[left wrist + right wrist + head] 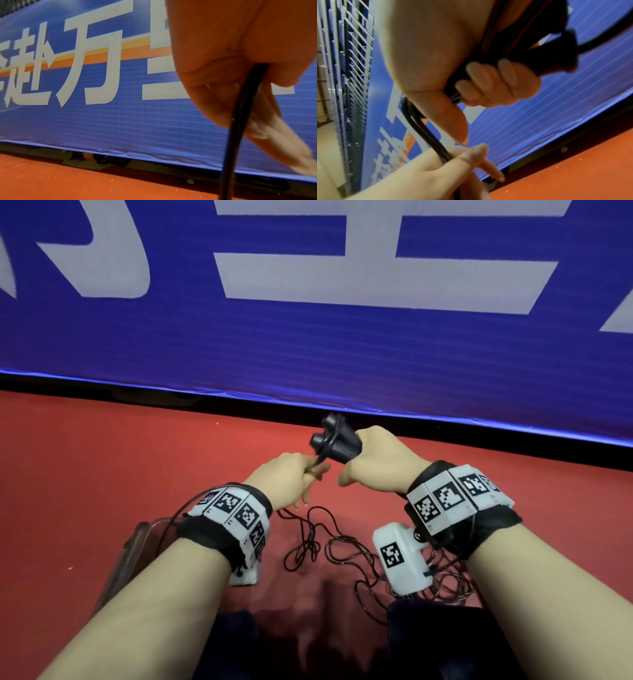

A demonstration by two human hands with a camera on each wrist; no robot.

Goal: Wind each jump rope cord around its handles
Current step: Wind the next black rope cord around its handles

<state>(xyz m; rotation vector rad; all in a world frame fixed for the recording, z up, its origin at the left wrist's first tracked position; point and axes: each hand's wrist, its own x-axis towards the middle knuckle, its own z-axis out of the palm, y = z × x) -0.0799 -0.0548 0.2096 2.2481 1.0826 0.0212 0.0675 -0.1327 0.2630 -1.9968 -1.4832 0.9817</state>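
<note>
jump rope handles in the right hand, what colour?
Black, both handles, same as the cord. The head view shows it best.

— What were the handles (337, 444) like?
— Matt black, rubbery-looking; the cord (426, 134) was smooth, glossy black plastic.
— And around them?
— A matt red floor (102, 460), faintly grainy, and a blue banner (308, 337) of finely ribbed fabric.
</note>
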